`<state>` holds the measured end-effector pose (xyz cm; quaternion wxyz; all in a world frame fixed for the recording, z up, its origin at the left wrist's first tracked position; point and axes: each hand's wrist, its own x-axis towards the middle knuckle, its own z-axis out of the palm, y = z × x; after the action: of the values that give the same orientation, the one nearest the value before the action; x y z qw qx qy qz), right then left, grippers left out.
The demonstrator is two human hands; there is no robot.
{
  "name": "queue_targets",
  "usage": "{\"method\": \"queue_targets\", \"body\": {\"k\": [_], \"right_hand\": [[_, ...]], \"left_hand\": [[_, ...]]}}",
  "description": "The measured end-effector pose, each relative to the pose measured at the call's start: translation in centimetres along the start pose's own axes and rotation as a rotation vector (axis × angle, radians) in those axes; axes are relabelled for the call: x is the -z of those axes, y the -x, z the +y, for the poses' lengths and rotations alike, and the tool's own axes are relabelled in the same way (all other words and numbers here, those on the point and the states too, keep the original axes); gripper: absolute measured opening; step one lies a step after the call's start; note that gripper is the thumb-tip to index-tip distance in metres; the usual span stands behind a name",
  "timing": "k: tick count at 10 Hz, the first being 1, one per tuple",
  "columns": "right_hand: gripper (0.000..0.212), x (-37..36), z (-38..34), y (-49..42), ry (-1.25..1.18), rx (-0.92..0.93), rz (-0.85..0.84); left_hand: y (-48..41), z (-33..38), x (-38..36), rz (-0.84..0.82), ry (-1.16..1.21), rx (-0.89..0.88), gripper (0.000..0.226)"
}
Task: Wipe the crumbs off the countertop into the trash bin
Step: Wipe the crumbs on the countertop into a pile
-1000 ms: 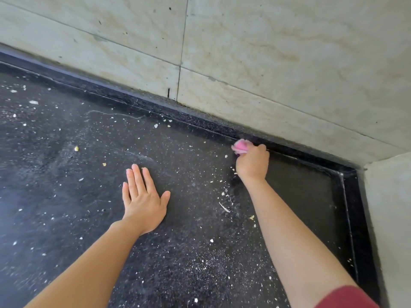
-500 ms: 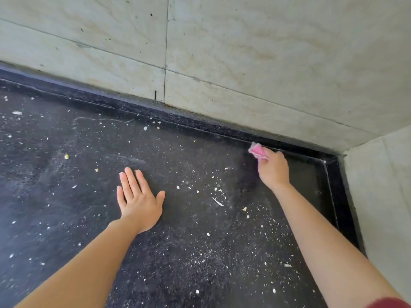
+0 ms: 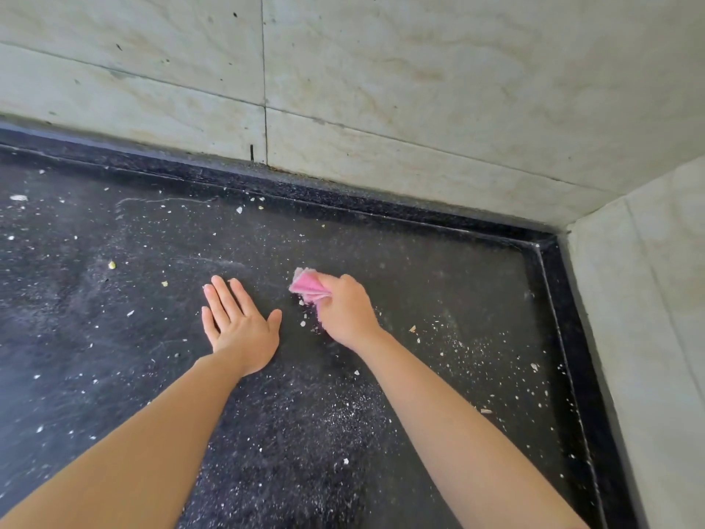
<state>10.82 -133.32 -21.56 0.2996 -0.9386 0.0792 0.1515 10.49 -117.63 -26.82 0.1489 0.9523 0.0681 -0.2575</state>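
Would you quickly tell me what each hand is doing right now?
Left hand: open, flat on the countertop.
Right hand: closed on the pink cloth.

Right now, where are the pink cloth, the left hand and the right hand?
pink cloth (image 3: 307,287): head view, exposed folded corner.
left hand (image 3: 244,330): head view, back of hand.
right hand (image 3: 349,313): head view, knuckles.
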Motion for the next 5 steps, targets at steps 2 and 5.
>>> {"method": "queue_targets", "body": {"k": [2,5], "right_hand": [[0.054,9.3,11.1,1.4,0.051,-0.323,0.383],[0.054,5.6,13.1,3.6,0.191,-0.537,0.375]], "left_hand": [[0.2,-0.1,-0.1,0.017,-0.026,-0.002,0.082],[-0.3,-0.3,-0.7,0.034,-0.05,0.04,0.083]]}}
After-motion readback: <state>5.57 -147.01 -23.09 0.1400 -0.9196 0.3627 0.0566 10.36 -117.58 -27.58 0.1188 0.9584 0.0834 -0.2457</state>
